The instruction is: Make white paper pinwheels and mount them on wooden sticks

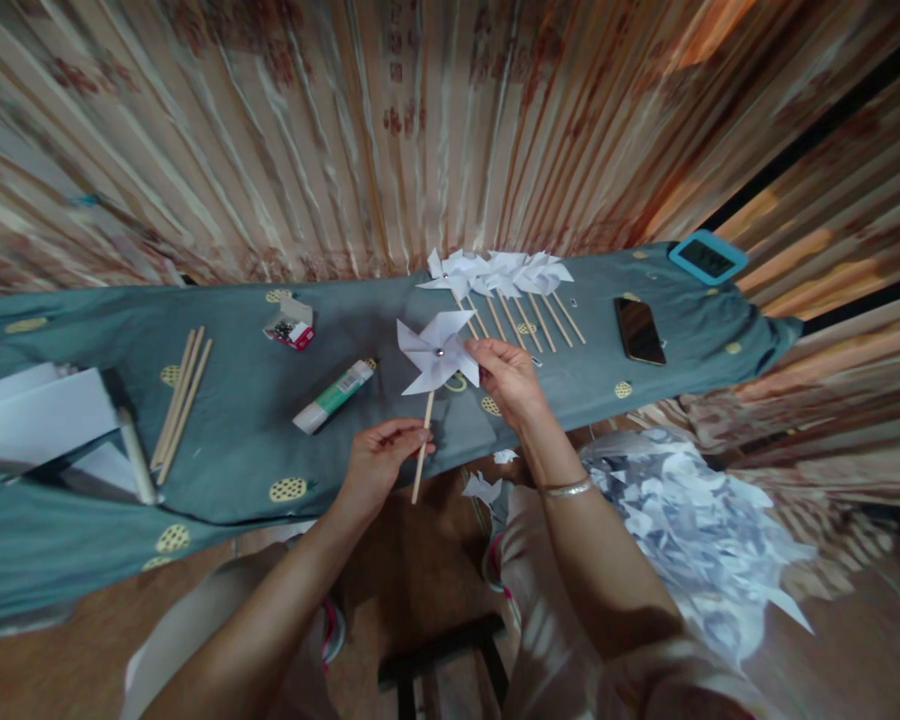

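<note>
A white paper pinwheel (427,350) on a thin wooden stick is held up over the front edge of the cloth-covered table. My left hand (381,460) pinches the stick below the blades. With its fingertips, my right hand (504,375) grips the right-hand blade. A silver-coloured pin head shows at the pinwheel's centre. Beyond it, several finished-looking pinwheels (495,272) lie in an overlapping row, their sticks pointing toward me. To the left are a green and white glue stick (335,395) and a small open box of pins (292,325).
Several wooden sticks (182,400) and white paper sheets (41,410) lie at the left. A phone (640,331) and a blue-framed display (708,258) rest at the right. Paper scraps (697,540) are heaped below the table's right side. A curtain (390,140) hangs behind.
</note>
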A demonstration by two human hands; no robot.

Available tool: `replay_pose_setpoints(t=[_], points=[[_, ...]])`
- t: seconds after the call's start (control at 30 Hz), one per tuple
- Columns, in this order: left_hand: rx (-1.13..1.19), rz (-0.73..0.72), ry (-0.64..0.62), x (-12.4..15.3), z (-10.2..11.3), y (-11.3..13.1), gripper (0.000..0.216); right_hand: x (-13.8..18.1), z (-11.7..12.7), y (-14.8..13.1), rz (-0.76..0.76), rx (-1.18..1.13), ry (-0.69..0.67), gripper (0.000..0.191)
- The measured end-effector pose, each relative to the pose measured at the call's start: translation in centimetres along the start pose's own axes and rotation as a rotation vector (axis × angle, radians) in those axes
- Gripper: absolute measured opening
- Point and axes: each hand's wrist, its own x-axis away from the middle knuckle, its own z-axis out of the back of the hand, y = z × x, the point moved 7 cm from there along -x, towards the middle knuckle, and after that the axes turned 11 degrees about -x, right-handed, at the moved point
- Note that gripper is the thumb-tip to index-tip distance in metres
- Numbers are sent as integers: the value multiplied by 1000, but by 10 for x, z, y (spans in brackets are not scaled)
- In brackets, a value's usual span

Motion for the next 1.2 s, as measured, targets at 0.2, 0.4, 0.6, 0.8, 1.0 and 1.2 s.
replay_pose_setpoints(t=[0.2,0.4,0.6,0.8,1.0,1.2], points=[[9,-13,-12,0,-1,0,44,0,-1,1,3,-10,-12,42],[21,-11,-14,-1,-1,-1,42,-1,1,2,-7,-22,-3,38],[30,-15,-15,-1,-1,0,40,-3,2,3,8,-15,-20,37],[29,-8,-10,0,-1,0,40,-2,2,2,5,7,-8,40],[15,-16,-4,0,2,0,42,0,-1,1,1,17,-49,41],[-28,-36,-14,1,2,1,44,1,-4,4,-29,27,-122,41]])
